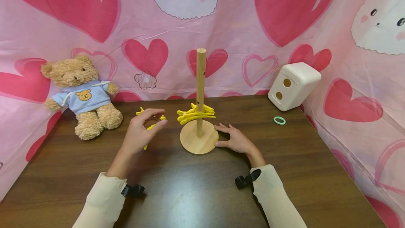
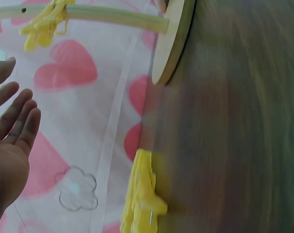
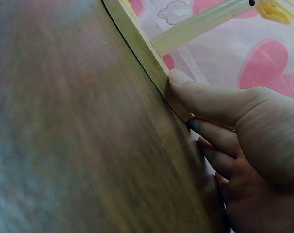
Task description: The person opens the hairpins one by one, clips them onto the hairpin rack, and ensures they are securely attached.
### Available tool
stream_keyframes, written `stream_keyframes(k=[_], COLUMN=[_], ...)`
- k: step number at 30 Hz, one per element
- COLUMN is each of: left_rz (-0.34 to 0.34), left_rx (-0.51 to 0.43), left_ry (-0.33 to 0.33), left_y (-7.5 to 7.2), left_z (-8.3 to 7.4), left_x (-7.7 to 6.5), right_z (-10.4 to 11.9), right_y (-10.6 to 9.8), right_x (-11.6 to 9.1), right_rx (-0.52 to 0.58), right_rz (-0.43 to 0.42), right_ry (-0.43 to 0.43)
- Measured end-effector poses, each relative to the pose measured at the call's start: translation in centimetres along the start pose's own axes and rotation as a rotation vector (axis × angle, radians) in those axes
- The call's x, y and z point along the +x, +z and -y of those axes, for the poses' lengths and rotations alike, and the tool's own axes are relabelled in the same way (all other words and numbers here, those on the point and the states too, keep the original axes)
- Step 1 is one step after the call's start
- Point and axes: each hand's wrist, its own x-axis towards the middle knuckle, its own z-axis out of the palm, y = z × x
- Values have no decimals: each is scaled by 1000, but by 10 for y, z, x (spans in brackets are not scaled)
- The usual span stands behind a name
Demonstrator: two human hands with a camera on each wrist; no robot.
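Observation:
A wooden stand has a round base (image 1: 197, 147) and an upright post (image 1: 200, 76). Several yellow plastic clips (image 1: 196, 116) sit around the lower part of the post, above the base. My right hand (image 1: 235, 140) grips the base's right edge; in the right wrist view its thumb (image 3: 200, 97) lies on the rim, fingers at the edge below. My left hand (image 1: 140, 131) is left of the stand, fingers loosely bent and thumb apart, holding nothing. More yellow clips (image 2: 143, 199) lie on the table near it, partly hidden behind the hand in the head view.
A teddy bear (image 1: 83, 97) in a blue top sits at the back left of the brown table (image 1: 190, 200). At the back right stand a white box (image 1: 292, 85) with two round holes and a mint-green ring (image 1: 279, 120). A pink heart-print cloth (image 1: 237, 27) hangs behind.

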Motion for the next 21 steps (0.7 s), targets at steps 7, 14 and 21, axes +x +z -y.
stream_keyframes(k=[7,14,21], left_rz=[0,84,116], left_rx=[79,144,152], left_ry=[-69,-205,-279], left_y=[-24,-38,-53], left_z=[7,20,41], left_x=[-11,-21,-24], right_z=[2,1,0], right_y=[-1,-2,0], right_x=[0,0,1], right_rx=[6,3,-7], right_rz=[3,-5,0], right_ry=[9,13,-6])
